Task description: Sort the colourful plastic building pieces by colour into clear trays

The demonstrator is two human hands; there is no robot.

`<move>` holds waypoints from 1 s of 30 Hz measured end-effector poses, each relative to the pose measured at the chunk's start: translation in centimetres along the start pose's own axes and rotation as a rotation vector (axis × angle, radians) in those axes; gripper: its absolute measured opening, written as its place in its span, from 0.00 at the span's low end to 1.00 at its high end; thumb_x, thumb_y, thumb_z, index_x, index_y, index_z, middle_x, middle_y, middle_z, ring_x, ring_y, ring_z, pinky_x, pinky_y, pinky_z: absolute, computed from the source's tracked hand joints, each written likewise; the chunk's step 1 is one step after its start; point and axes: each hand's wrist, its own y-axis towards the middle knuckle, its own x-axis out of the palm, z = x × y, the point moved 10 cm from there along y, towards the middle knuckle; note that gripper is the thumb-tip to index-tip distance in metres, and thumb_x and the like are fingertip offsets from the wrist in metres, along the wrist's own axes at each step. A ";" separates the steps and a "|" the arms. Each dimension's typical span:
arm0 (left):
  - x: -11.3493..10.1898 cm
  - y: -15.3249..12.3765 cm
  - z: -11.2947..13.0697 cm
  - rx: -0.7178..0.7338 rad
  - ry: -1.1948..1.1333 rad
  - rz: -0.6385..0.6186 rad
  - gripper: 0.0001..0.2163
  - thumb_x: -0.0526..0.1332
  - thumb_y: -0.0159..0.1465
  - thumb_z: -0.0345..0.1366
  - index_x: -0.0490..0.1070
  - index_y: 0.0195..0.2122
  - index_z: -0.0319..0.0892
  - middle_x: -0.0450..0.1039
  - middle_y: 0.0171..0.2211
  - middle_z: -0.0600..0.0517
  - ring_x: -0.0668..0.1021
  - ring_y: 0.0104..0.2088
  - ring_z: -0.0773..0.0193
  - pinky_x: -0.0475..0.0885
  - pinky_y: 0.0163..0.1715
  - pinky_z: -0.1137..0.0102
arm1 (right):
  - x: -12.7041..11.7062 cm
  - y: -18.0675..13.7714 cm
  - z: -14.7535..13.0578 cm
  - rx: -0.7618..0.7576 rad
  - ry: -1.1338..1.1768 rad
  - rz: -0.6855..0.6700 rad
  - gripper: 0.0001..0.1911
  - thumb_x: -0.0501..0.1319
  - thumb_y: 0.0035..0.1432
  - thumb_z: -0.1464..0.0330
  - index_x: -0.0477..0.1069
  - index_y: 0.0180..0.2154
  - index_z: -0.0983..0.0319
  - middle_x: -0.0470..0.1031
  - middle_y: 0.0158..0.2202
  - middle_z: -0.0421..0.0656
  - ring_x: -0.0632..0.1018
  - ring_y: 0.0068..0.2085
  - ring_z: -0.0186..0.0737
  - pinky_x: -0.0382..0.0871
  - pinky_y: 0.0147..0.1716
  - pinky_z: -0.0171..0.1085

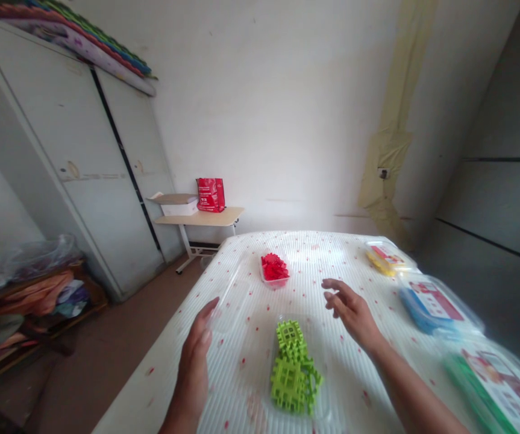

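Observation:
My left hand (pixel 196 355) grips the near edge of a clear plastic lid (pixel 232 301), between thumb and fingers, left of the containers. The lid is see-through, so its outline is faint. In front of me lies an uncovered clear container with lime-green interlocking plastic pieces (pixel 289 377) in it. My right hand (pixel 350 307) hovers to the right, beyond that container, its fingers apart and slightly bent with nothing in them. Farther back stands an uncovered clear container (pixel 276 283) with red plastic pieces (pixel 274 266).
Along the table's right side stand lidded clear boxes with yellow (pixel 388 258), blue (pixel 440 304) and green (pixel 497 386) contents. A white ridged tablecloth (pixel 250 386) covers the table. A red bag (pixel 211 194) stands on a small side table (pixel 214 217) near the wall.

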 end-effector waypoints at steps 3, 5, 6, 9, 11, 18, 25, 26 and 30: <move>3.3 -2.0 2.3 -0.146 -0.359 -0.170 0.27 0.47 0.59 0.55 0.74 0.40 0.40 0.73 0.49 0.45 0.72 0.51 0.50 0.61 0.55 0.52 | 1.0 -0.3 -4.5 -0.157 -0.014 -0.037 0.21 0.52 0.58 0.57 0.63 0.50 0.58 0.69 0.50 0.48 0.73 0.34 0.35 0.68 0.27 0.33; 5.4 -3.2 3.9 -0.239 -0.487 -0.313 0.29 0.44 0.60 0.56 0.76 0.37 0.39 0.73 0.47 0.42 0.73 0.50 0.49 0.60 0.55 0.50 | 1.7 -0.7 -6.8 -0.224 0.038 -0.061 0.22 0.50 0.60 0.58 0.59 0.54 0.57 0.68 0.51 0.48 0.73 0.33 0.34 0.68 0.26 0.33; 6.3 -3.8 4.4 -0.285 -0.529 -0.371 0.30 0.43 0.60 0.56 0.77 0.38 0.39 0.73 0.47 0.42 0.73 0.50 0.49 0.60 0.55 0.49 | 2.0 -0.9 -7.7 -0.248 0.070 -0.073 0.22 0.49 0.61 0.58 0.58 0.55 0.56 0.69 0.49 0.47 0.73 0.31 0.33 0.67 0.26 0.33; 8.1 -5.3 5.1 -0.413 -0.620 -0.497 0.31 0.43 0.59 0.58 0.76 0.42 0.41 0.75 0.45 0.42 0.75 0.47 0.49 0.60 0.54 0.49 | 2.3 -1.3 -9.4 -0.267 0.155 -0.065 0.20 0.51 0.60 0.59 0.62 0.52 0.57 0.72 0.35 0.42 0.71 0.26 0.31 0.66 0.23 0.32; 8.8 -6.1 4.7 -0.480 -0.663 -0.509 0.29 0.43 0.60 0.57 0.75 0.43 0.41 0.76 0.44 0.42 0.76 0.45 0.49 0.62 0.52 0.49 | 1.8 -1.4 -9.6 -0.238 0.211 -0.024 0.18 0.53 0.58 0.59 0.66 0.47 0.58 0.69 0.26 0.38 0.68 0.23 0.30 0.64 0.21 0.32; 8.9 -5.6 2.2 -0.376 -0.182 -0.481 0.24 0.52 0.57 0.55 0.74 0.24 0.37 0.74 0.20 0.47 0.74 0.20 0.63 0.67 0.20 0.72 | 0.5 -0.9 -5.3 0.041 0.177 0.015 0.20 0.57 0.47 0.61 0.67 0.43 0.61 0.64 0.20 0.34 0.62 0.18 0.29 0.56 0.16 0.31; 9.3 -2.4 -2.0 -0.270 0.137 -0.397 0.15 0.59 0.53 0.48 0.70 0.30 0.39 0.70 0.21 0.54 0.72 0.21 0.67 0.64 0.18 0.75 | 2.7 -1.6 2.3 0.245 0.046 -0.154 0.15 0.54 0.44 0.66 0.68 0.36 0.63 0.61 0.16 0.32 0.61 0.17 0.29 0.53 0.17 0.31; 9.4 -2.0 -2.7 -0.255 0.163 -0.377 0.15 0.58 0.53 0.47 0.71 0.32 0.38 0.73 0.24 0.52 0.74 0.24 0.65 0.66 0.20 0.75 | 3.0 -1.7 2.8 0.250 0.036 -0.164 0.15 0.54 0.43 0.67 0.68 0.36 0.63 0.62 0.16 0.32 0.61 0.17 0.29 0.53 0.17 0.31; 10.4 -0.9 -4.7 -0.218 0.247 -0.332 0.17 0.58 0.53 0.46 0.72 0.36 0.38 0.77 0.31 0.47 0.77 0.34 0.59 0.69 0.31 0.71 | 3.7 -1.6 3.5 0.221 -0.047 -0.186 0.14 0.52 0.43 0.69 0.68 0.35 0.63 0.63 0.15 0.33 0.63 0.18 0.30 0.56 0.20 0.32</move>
